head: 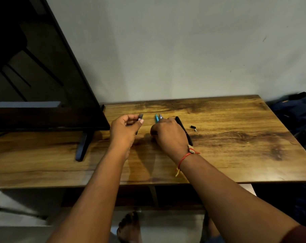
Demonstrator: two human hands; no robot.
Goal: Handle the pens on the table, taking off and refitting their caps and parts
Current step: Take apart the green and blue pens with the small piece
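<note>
Left hand: left hand (125, 128) is raised a little above the table (236, 155), fingers curled round a dark pen piece (140, 117) whose squared end pokes up past the thumb; whether it is a cap or a barrel I cannot tell from where I stand.
Right hand: right hand (168, 134) is knuckles-up and low over the wood, fingers folded under; they seem closed on the coloured pens, but the palm hides the actual hold, so I cannot tell how firm it is.
Pens: teal pen (156, 118) and a paler one, the lilac pen (160, 116), stick out side by side beyond the right knuckles; a black pen (183, 130) lies on the table just beside that hand, running back toward the wrist.
Loose parts: small black cap (193, 127) and a tiny metal bit (195, 130) lie close together on bare wood, apart from the hand, to its right.
Risk, rolling: nothing fences those small bits in; I judge a sweep of the right wrist or of the black pen could knock them toward the table edge.
Risk, mix-up: with several pens apart at once, a cap could go back on the wrong barrel.
Risk, grip: holding two pens in one fist may let one slip.
Containers: none that I can see; no tray, cup or case, every part sits loose on the tabletop.
</note>
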